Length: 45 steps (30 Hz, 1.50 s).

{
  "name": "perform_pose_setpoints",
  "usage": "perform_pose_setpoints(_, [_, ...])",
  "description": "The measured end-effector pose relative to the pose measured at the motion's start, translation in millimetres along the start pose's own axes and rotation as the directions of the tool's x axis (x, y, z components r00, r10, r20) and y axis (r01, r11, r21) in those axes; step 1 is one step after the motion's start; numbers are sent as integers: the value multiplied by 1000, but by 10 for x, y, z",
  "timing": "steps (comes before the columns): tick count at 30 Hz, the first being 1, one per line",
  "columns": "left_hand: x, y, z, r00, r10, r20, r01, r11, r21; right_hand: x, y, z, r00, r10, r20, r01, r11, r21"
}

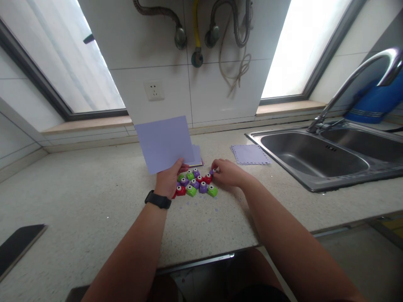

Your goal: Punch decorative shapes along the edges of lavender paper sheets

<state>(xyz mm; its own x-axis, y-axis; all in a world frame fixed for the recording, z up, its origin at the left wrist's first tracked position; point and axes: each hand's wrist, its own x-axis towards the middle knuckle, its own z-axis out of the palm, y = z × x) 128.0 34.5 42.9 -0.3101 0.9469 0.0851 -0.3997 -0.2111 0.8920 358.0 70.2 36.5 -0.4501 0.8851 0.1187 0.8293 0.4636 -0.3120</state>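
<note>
A sheet of lilac paper is held up by its lower edge in my left hand, thumb in front. At the right end of a group of small red, green and purple punches, my right hand has its fingers closed round a purple punch. A green punch, a purple punch and a red punch are among those lying between my hands. Behind the held sheet, a lilac paper stack is partly hidden.
Lilac sheets with punched edges lie right of the punches, beside the steel sink and its faucet. Small paper bits dot the speckled counter. A dark flat object rests at the far left.
</note>
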Motion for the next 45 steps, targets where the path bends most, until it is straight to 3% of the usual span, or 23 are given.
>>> perform_pose_setpoints(9, [-5, -2, 9, 1000, 11, 0, -11, 1000, -15, -49, 2, -56, 998, 31, 63, -34, 999, 39])
perform_pose_setpoints(19, [-1, -9, 2, 1000, -6, -8, 6, 1000, 10, -107, -51, -135, 992, 17, 128, -12, 999, -39])
perform_pose_setpoints(45, [-11, 18, 18, 1000, 15, -15, -15, 1000, 8, -126, -65, -142, 988, -32, 154, 41, 997, -58])
